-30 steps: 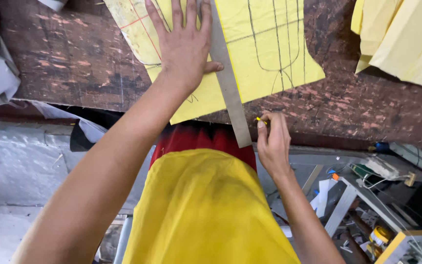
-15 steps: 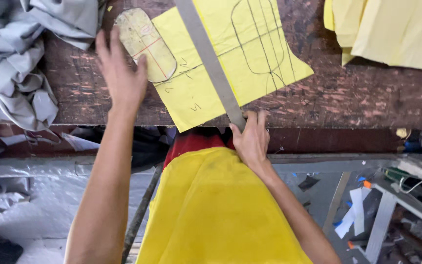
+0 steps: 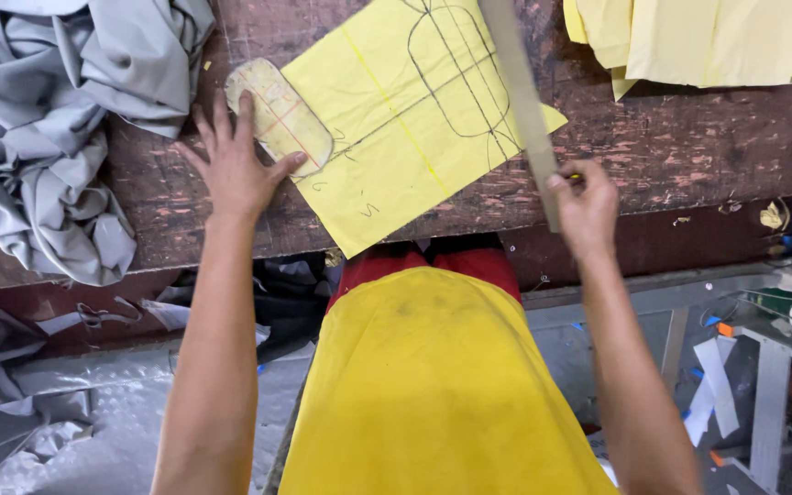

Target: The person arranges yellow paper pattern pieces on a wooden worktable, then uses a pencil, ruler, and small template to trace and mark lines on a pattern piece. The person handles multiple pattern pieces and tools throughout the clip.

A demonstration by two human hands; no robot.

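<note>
I see a worn, dark brown wooden worktable [image 3: 708,147] spanning the far part of the scene, its surface scratched and flaked. Crumpled grey fabric [image 3: 48,137] is heaped on its left end, and pale yellow sheets [image 3: 717,37] lie stacked at the far right. Below the table, near left, silvery plastic sheeting [image 3: 93,412] covers the floor. To the right stands a grey metal frame [image 3: 772,385]. Light is even and soft.

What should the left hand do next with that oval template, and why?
Probably slide the oval template fully onto the yellow fabric: the left hand rests on it at the fabric's edge, while the right hand holds the ruler aside.
</note>
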